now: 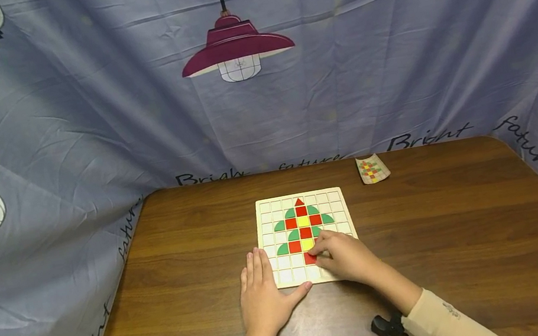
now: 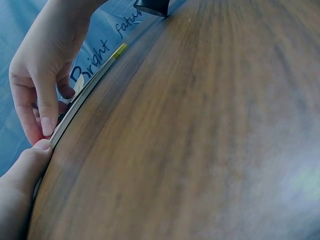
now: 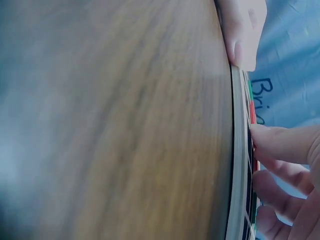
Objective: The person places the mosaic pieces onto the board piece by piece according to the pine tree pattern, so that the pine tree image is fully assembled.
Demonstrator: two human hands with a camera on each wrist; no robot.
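Observation:
A cream grid board (image 1: pixel 282 277) lies on the table, bearing a tree-like pattern of red, yellow and green tiles. Its top is a red triangle (image 1: pixel 299 202); green quarter-round tiles (image 1: pixel 283 249) flank the red and yellow squares. My right hand (image 1: pixel 346 255) pinches a red square tile (image 1: pixel 309 259) at the pattern's bottom, thumb and fingertips down at the board, covering part of its right side. Spread along the board's lower left edge, my left hand (image 1: pixel 264 302) keeps its fingers straight, and its thumb (image 2: pixel 31 162) touches the front edge.
A small curled card (image 1: pixel 372 169) printed with a similar pattern lies by the table's back edge. A black strap-like device (image 1: pixel 386 328) sits at the right wrist. Behind the wooden table (image 1: pixel 474 228) hangs a blue-grey cloth (image 1: pixel 127 97) printed with lamps.

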